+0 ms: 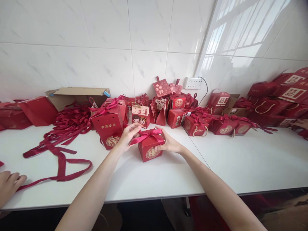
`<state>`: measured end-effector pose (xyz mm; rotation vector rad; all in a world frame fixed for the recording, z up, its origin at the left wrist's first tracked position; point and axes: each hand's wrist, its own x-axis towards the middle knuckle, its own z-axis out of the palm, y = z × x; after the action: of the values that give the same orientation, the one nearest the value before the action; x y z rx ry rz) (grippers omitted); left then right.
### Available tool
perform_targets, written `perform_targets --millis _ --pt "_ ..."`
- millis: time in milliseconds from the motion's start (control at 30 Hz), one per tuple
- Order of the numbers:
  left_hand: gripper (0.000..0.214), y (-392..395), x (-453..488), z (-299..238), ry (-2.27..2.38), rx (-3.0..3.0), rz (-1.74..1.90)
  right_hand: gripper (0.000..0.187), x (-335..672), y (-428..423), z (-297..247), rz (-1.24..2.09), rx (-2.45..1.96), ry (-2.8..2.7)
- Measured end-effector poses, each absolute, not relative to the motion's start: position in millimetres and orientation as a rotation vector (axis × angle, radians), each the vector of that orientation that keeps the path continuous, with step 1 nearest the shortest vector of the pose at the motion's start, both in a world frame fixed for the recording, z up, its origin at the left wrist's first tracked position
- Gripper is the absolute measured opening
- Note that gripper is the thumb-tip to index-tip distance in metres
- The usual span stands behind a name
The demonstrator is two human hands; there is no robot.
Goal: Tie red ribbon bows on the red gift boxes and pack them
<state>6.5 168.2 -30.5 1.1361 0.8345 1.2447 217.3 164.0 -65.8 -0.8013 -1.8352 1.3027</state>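
A small red gift box (pixel 151 153) with gold lettering stands upright on the white table, a dark pink ribbon (pixel 152 135) tied across its top. At its left top edge, my left hand (pixel 128 136) pinches a tail of that ribbon between thumb and fingers. My right hand (pixel 170 141) grips the box from the right, thumb on the front face and fingers behind the top edge, partly hidden. Left of the box, close to my left hand, rise taller stacked red boxes (pixel 107 126). Behind it sits a cream-and-red box with cartoon figures (pixel 140 117).
Loose ribbons (pixel 72 123) lie heaped at left, some trailing over the table (pixel 240 166). Another person's hand (pixel 11 184) holds a ribbon end at the left edge. Finished-looking bowed boxes (pixel 223 125) and piled cartons (pixel 267 106) line the right; a power strip (pixel 193 83) hangs on the wall.
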Motion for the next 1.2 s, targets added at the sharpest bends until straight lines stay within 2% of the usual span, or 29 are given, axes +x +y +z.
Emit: perform_targets --millis 133,600,900,1200 --pt "0.042 169 4 -33 0.871 1.132 1.237 0.098 218 165 -67 1.303 -0.77 -1.845" --pt "0.026 166 1 -29 0.898 1.253 1.083 0.096 219 164 -65 1.298 -0.799 -1.853" --pt "0.027 168 -1 -30 1.07 1.22 1.073 0.091 220 166 -65 1.304 -0.734 -1.876" --pt "0.029 168 -4 -31 1.01 1.18 1.074 0.094 221 166 -65 1.296 -0.793 -1.872"
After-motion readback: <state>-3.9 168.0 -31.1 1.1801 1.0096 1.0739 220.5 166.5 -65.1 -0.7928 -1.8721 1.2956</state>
